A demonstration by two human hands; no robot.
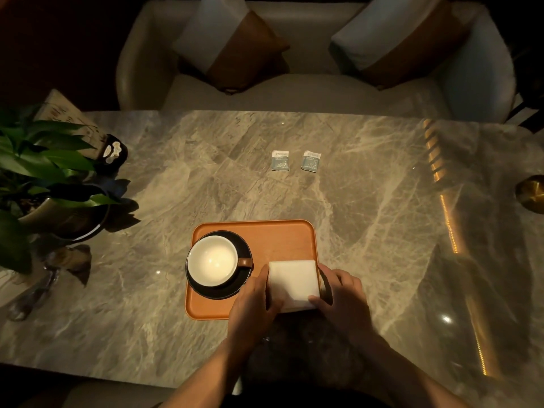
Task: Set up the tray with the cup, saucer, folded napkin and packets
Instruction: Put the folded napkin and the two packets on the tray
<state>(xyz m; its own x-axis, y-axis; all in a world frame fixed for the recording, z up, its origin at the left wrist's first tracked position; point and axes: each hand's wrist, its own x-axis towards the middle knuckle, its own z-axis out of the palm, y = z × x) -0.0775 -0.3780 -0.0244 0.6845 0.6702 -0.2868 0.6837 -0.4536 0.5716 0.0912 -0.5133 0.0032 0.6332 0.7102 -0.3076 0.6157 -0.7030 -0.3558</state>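
An orange tray lies on the marble table near its front edge. On the tray's left part stands a white cup on a dark saucer, handle pointing right. A folded white napkin lies on the tray's right front corner. My left hand holds the napkin's left edge, and my right hand holds its right edge with the thumb on top. Two pale blue packets lie side by side on the table beyond the tray.
A potted plant in a dark bowl stands at the table's left edge, with a small dark holder behind it. A brass object sits at the right edge. A cushioned sofa stands beyond the table.
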